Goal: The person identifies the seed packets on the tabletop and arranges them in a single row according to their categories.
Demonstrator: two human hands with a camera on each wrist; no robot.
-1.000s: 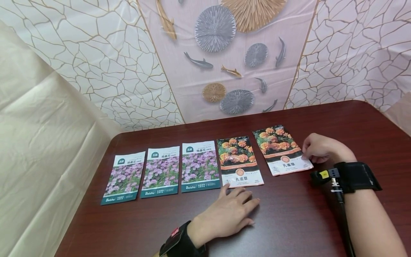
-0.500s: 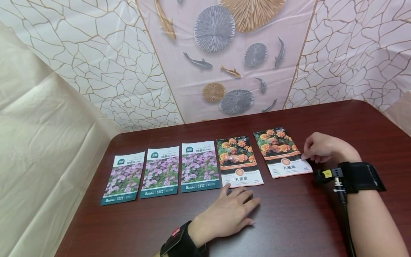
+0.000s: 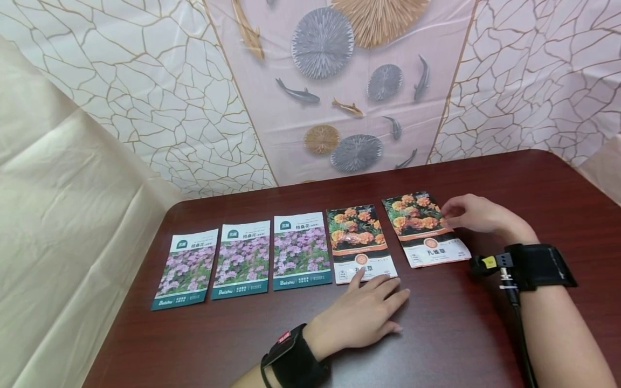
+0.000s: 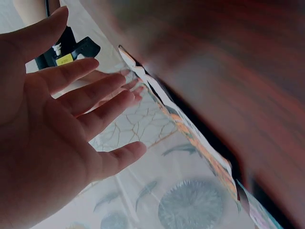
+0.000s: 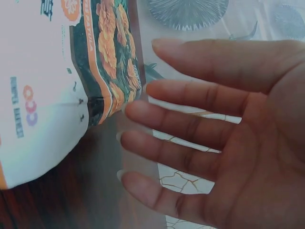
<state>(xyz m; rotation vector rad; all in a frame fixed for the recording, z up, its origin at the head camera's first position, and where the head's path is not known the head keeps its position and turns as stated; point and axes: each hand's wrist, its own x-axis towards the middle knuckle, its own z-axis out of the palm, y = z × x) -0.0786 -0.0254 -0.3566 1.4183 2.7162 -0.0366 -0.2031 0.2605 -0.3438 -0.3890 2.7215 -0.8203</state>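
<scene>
Two seed packets with orange marigolds lie flat on the dark red table (image 3: 436, 345) in the head view. My right hand (image 3: 477, 215) is at the right edge of the outer marigold packet (image 3: 419, 221); its fingers look extended in the right wrist view, beside the packet's edge. Whether the fingertips touch it I cannot tell. My left hand (image 3: 361, 318) has its fingers spread low over the table, one fingertip overlapping the bottom of the inner marigold packet (image 3: 356, 231). Nothing is in the left palm (image 4: 52, 138) in the left wrist view.
Three purple-flower seed packets, the left one (image 3: 186, 269), the middle one (image 3: 241, 261) and the right one (image 3: 302, 250), continue the row leftward. A patterned cloth (image 3: 184, 102) hangs behind the table. A cable (image 3: 521, 334) runs down from the right wrist strap.
My right hand has moved from the outer marigold packet's lower right corner up along its side, its fingers loosening. The left hand has shifted slightly right. The outer packet has moved only slightly.
</scene>
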